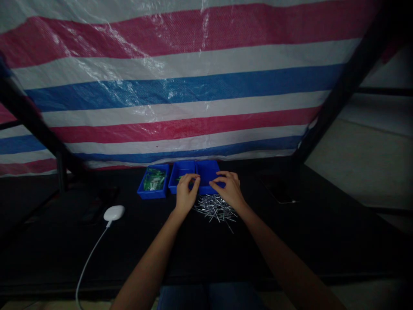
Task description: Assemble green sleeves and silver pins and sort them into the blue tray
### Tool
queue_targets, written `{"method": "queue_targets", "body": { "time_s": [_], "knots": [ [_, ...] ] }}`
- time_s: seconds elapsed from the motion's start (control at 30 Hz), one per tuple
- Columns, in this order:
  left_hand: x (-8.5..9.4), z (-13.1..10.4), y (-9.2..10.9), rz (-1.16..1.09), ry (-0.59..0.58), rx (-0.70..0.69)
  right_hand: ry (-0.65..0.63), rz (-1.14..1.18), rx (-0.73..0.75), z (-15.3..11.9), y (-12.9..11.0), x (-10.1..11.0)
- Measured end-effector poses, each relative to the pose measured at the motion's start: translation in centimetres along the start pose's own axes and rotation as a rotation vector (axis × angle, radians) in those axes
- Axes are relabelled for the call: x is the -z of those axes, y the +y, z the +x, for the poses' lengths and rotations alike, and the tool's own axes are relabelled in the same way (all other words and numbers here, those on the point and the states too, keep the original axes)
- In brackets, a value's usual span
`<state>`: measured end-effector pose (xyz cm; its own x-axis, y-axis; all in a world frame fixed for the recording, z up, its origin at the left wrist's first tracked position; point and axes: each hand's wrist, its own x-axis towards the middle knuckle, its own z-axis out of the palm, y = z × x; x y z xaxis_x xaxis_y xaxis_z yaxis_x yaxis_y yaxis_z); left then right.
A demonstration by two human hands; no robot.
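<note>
My left hand (186, 191) is over the front of the middle blue bin (182, 165), thumb and forefinger brought together in a pinch. My right hand (230, 189) is at the right blue bin (206, 168), its fingers curled towards the thumb. Anything between the fingertips of either hand is too small and dark to make out. Below and between the hands lies a loose pile of thin silver metal pins (215, 207). The left blue bin (140, 191) contains several green and clear pieces. A little green shows in the middle bin, partly behind my left hand.
A white rounded device (114, 212) with a white cable (87, 262) lies on the black table (209, 258) at left. A dark flat object, perhaps a phone (279, 189), lies at right. Behind the bins hangs a striped plastic sheet (180, 99) between dark frame posts.
</note>
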<state>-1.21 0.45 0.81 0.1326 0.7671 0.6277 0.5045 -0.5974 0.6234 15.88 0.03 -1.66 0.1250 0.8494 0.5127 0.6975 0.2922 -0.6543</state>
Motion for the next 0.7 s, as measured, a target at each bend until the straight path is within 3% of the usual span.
{"method": "queue_targets", "body": {
  "time_s": [0.2, 0.33, 0.47, 0.7],
  "knots": [
    [0.2, -0.1, 0.2, 0.073, -0.066, -0.065, -0.022, 0.112, 0.087, 1.1, 0.6, 1.7],
    [0.4, -0.3, 0.2, 0.216, -0.203, -0.165, -0.285, 0.264, 0.067, 1.3, 1.3, 3.3],
    [0.5, -0.3, -0.1, 0.298, -0.236, -0.187, -0.460, 0.285, 0.025, 1.2, 1.6, 4.1],
    [0.0, -0.6, -0.4, 0.324, -0.209, -0.185, -0.471, 0.212, -0.034, 1.5, 3.1, 4.9]
  ]
}}
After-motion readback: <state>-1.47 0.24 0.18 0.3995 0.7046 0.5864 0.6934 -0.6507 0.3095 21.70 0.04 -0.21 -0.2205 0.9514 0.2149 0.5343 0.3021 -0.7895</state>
